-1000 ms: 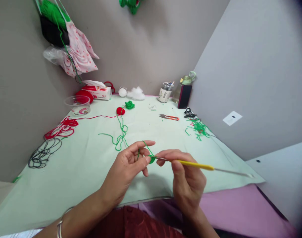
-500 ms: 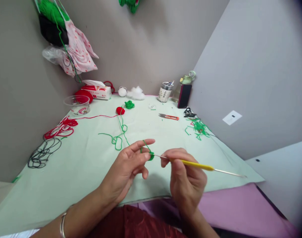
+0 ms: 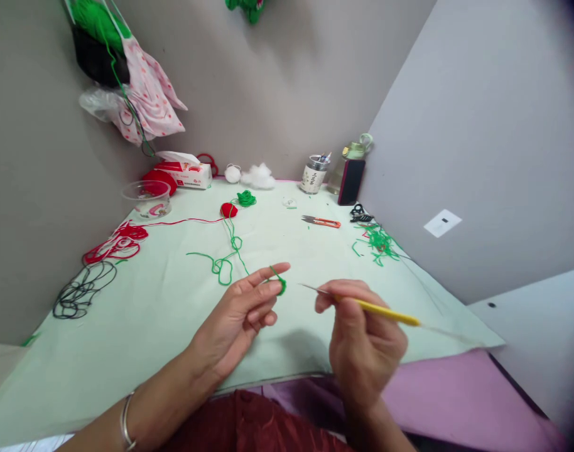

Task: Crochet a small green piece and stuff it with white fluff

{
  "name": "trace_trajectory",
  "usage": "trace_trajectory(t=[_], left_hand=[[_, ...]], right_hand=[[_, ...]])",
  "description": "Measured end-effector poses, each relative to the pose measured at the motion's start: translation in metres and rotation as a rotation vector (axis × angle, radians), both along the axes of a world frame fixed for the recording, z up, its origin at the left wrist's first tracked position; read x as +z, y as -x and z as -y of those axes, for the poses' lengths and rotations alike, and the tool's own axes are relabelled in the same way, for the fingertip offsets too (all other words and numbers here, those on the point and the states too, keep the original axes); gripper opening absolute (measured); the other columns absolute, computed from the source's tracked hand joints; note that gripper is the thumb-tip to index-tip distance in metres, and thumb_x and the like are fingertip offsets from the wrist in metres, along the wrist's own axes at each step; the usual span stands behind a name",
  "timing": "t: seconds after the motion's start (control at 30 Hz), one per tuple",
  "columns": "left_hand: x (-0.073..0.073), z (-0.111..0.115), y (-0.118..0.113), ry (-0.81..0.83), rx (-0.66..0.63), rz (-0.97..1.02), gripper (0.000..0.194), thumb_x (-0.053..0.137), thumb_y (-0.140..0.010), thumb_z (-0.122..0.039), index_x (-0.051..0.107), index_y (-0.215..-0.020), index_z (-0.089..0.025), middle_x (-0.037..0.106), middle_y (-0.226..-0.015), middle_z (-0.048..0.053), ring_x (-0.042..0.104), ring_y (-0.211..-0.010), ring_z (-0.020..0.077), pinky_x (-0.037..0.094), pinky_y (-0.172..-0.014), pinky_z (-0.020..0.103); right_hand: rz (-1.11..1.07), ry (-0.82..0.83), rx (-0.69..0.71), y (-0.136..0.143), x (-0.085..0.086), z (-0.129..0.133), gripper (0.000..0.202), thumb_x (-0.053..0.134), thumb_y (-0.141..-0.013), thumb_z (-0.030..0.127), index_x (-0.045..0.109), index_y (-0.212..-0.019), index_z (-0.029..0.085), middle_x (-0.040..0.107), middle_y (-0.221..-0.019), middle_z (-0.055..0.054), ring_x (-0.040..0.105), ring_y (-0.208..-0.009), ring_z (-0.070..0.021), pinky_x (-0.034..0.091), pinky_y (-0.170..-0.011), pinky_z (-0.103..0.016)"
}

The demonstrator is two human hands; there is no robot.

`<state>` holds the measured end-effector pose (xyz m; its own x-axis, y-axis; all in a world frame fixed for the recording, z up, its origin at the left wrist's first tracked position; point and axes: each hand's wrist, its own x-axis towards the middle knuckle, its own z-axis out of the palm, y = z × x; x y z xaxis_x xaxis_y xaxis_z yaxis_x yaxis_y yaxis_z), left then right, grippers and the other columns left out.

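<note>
Between thumb and fingers, my left hand (image 3: 242, 311) pinches a small green crochet piece (image 3: 282, 287), mostly covered by the fingertips. Green yarn (image 3: 240, 258) runs from the table up over my left index finger. My right hand (image 3: 365, 339) grips a crochet hook (image 3: 385, 312) with a yellow handle and metal at both ends. The hook's tip points left and is apart from the green piece, with a small gap of air between them. Both hands are above the near part of the table.
Orange thread snips (image 3: 321, 221) lie beyond my hands. A red ball (image 3: 228, 210) and a green yarn bundle (image 3: 246, 198) sit mid-table. Green yarn scraps (image 3: 381, 243) are at the right, red yarn (image 3: 120, 242) and dark cord (image 3: 86, 292) at the left. A phone (image 3: 351, 182) leans against a bottle (image 3: 357, 150).
The hook has come out of the green crochet piece and moved right with my right hand. My left hand has shifted slightly left, still pinching the piece.
</note>
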<state>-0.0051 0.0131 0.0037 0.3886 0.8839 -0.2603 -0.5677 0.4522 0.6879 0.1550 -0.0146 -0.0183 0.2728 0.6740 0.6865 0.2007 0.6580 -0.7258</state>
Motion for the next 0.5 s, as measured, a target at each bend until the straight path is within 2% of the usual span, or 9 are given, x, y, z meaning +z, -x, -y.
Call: trace_trajectory(t=[0.07, 0.13, 0.3, 0.5], left_hand=[[-0.0002, -0.0009, 0.0013, -0.030, 0.046, -0.018, 0.032, 0.087, -0.080, -0.022, 0.081, -0.111, -0.018, 0.044, -0.068, -0.008, 0.022, -0.049, 0.0006, 0.038, -0.048, 0.012], [-0.0008, 0.0003, 0.0011, -0.065, 0.054, -0.037, 0.031, 0.086, -0.080, -0.022, 0.081, -0.111, -0.020, 0.048, -0.073, -0.007, 0.025, -0.049, 0.0000, 0.040, -0.048, 0.013], [-0.0021, 0.0045, -0.0015, -0.089, 0.047, -0.059, 0.013, 0.085, -0.081, -0.024, 0.081, -0.092, -0.019, 0.052, -0.078, -0.006, 0.029, -0.049, -0.0004, 0.043, -0.049, 0.013], [-0.0020, 0.0045, -0.0026, -0.111, 0.046, -0.075, 0.014, 0.085, -0.081, -0.027, 0.080, -0.090, -0.019, 0.049, -0.074, -0.007, 0.028, -0.049, 0.0009, 0.044, -0.049, 0.014]], right_hand=[[-0.158, 0.064, 0.080, -0.0001, 0.0050, -0.0026, 0.021, 0.056, -0.103, 0.019, 0.076, -0.100, 0.025, 0.069, -0.085, -0.002, 0.063, -0.067, -0.0141, 0.053, -0.062, -0.030], [-0.177, 0.100, 0.129, 0.0014, 0.0047, -0.0044, 0.018, 0.059, -0.102, 0.022, 0.076, -0.098, 0.024, 0.069, -0.086, -0.003, 0.063, -0.067, -0.0143, 0.052, -0.063, -0.031], [-0.064, 0.068, 0.036, 0.0051, -0.0032, -0.0028, 0.019, 0.058, -0.102, 0.020, 0.076, -0.099, 0.025, 0.071, -0.086, -0.003, 0.063, -0.071, -0.0161, 0.050, -0.065, -0.032], [-0.020, 0.049, 0.047, 0.0042, -0.0009, -0.0008, 0.021, 0.058, -0.101, 0.017, 0.077, -0.100, 0.025, 0.071, -0.084, -0.002, 0.063, -0.071, -0.0163, 0.050, -0.066, -0.033]])
